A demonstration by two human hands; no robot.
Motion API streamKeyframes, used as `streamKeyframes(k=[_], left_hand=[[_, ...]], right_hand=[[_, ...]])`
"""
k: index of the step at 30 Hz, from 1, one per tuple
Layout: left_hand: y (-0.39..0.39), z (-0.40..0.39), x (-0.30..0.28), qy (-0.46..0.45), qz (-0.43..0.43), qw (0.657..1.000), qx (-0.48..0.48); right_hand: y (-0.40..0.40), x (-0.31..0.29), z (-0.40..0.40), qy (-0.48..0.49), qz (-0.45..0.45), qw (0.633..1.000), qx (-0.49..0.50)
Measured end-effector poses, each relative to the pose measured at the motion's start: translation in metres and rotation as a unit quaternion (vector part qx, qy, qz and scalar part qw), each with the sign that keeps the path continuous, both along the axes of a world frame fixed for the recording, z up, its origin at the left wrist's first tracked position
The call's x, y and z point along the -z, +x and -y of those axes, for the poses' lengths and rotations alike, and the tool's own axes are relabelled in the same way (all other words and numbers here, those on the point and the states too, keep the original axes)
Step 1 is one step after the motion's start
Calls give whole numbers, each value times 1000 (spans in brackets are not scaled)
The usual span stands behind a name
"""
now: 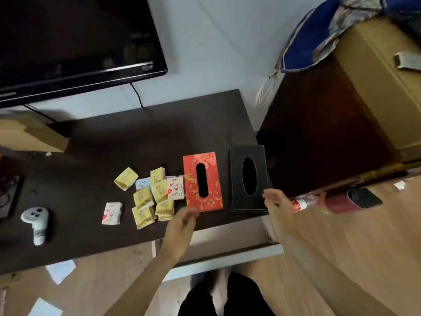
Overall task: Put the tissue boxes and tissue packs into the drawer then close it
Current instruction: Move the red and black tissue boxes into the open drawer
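Observation:
A red and gold tissue box (203, 181) and a black tissue box (248, 177) lie side by side on the dark TV cabinet top (114, 142). To their left is a cluster of several small yellow and white tissue packs (155, 195), with one white pack (112, 213) apart. The white drawer (227, 245) is pulled open below the cabinet's front edge. My left hand (181, 226) hovers open just in front of the red box's near corner. My right hand (274, 199) is open at the black box's near right corner, holding nothing.
A white controller (36, 222) lies at the left of the cabinet top. A black TV (75, 42) stands behind. A cardboard box (29, 135) sits at the left, and a dark cabinet with a cardboard box (364, 87) on the right. Papers lie on the wooden floor.

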State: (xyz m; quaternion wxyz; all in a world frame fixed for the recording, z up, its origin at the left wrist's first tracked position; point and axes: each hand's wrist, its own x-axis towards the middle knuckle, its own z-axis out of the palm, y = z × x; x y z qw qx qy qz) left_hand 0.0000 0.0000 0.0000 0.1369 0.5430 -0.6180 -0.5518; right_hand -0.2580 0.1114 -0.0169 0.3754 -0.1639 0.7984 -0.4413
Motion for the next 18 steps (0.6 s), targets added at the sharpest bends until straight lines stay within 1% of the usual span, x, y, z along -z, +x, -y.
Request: streamKeyframes(k=[1,2,3,5,7,9,10,12,16,18], left_hand=[[-17,20,0,-44,-5,999,8],[-32,36,-2,-84,17,996,22],[-48,55,-3,-105,27,994,18],[-76,88,-1,-118,91,989,22],[-87,96,15,-117,194,972,64],[-93,101,30,-108,294,941,126],[-95,100,35,-110,327,927,147],[-102,92,44,-118,338,919,162],[-109,77,47,-119,289,943,116],[-108,73,47,-140,299,935,127]], right_hand=[[-9,6,15,-1,-36,999,14],[-15,9,25,18,-64,998,17],[-23,13,39,27,-86,996,11],[-34,22,63,62,-97,993,-10],[-38,34,72,112,-90,989,-32],[-41,44,75,142,-75,986,-47],[-43,50,75,150,-67,985,-54],[-44,59,68,160,-45,984,-69],[-44,61,52,147,-18,988,-53],[-46,57,44,155,-29,986,-58]])
